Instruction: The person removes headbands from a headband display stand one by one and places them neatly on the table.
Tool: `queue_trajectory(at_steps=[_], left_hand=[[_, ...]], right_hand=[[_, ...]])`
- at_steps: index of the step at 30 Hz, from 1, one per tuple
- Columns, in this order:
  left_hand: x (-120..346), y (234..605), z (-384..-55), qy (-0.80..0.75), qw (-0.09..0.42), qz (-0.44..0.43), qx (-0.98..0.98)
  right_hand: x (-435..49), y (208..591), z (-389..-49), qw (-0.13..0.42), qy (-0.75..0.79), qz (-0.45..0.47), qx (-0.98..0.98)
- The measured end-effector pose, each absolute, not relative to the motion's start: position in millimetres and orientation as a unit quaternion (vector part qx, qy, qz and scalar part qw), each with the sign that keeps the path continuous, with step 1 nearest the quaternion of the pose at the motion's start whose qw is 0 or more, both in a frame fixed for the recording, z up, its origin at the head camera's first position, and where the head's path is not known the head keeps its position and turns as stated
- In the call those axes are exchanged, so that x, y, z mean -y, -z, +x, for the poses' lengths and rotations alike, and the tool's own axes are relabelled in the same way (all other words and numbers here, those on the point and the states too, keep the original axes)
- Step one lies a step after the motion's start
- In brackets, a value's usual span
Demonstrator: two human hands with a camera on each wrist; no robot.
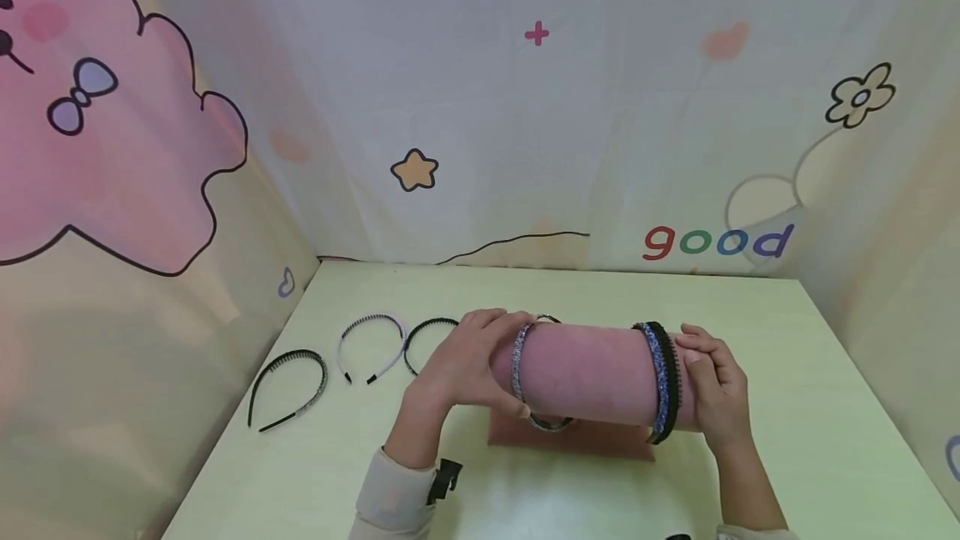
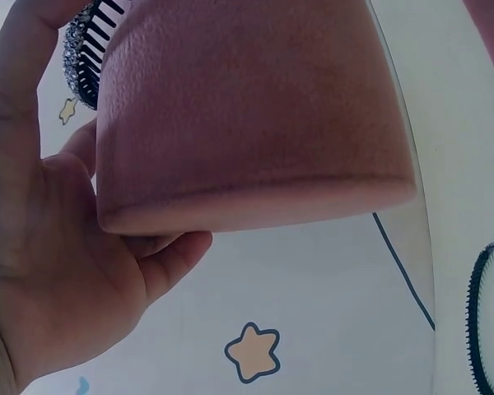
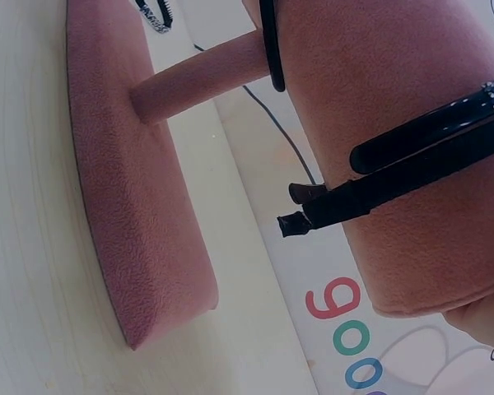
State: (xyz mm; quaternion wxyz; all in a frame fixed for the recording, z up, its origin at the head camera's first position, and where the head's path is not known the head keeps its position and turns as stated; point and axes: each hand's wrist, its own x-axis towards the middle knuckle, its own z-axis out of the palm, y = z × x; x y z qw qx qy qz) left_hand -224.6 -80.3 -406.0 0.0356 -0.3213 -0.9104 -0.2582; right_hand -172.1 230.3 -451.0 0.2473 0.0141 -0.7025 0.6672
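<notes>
A pink plush headband stand has a thick horizontal roll (image 1: 585, 369), a thin post (image 3: 202, 74) and a flat base (image 3: 148, 206). My left hand (image 1: 465, 365) grips the roll's left end, its fingertips and thumb right by a silver glittery headband (image 1: 517, 361). That headband's dark teeth show in the left wrist view. At the opposite end, my right hand (image 1: 716, 390) holds the roll, with the thumb across its front. Beside it, a blue glittery headband (image 1: 658, 382) and a black headband (image 1: 671, 382) sit close together around the roll; their dark ends hang below in the right wrist view.
On the pale table (image 1: 817, 440), left of the stand, lie a black toothed headband (image 1: 300, 352), a lilac-white one (image 1: 399, 358) and another black one (image 1: 431, 322), partly hidden by my left hand. A patterned curtain (image 1: 480, 107) stands behind the table and along both sides.
</notes>
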Motion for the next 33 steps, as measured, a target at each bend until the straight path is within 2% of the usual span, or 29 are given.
queue_trajectory(at_steps=[16, 27, 33], left_hand=[[89, 405, -240, 0.245, 0.010, -0.315, 0.917], [89, 416, -255, 0.325, 0.012, -0.391, 0.861], [91, 419, -256, 0.328, 0.016, -0.392, 0.860]], right_hand=[[-231, 452, -173, 0.251, -0.677, 0.035, 0.691], [-233, 450, -173, 0.256, -0.663, 0.028, 0.703], [-231, 451, -173, 0.249, -0.674, 0.019, 0.695]])
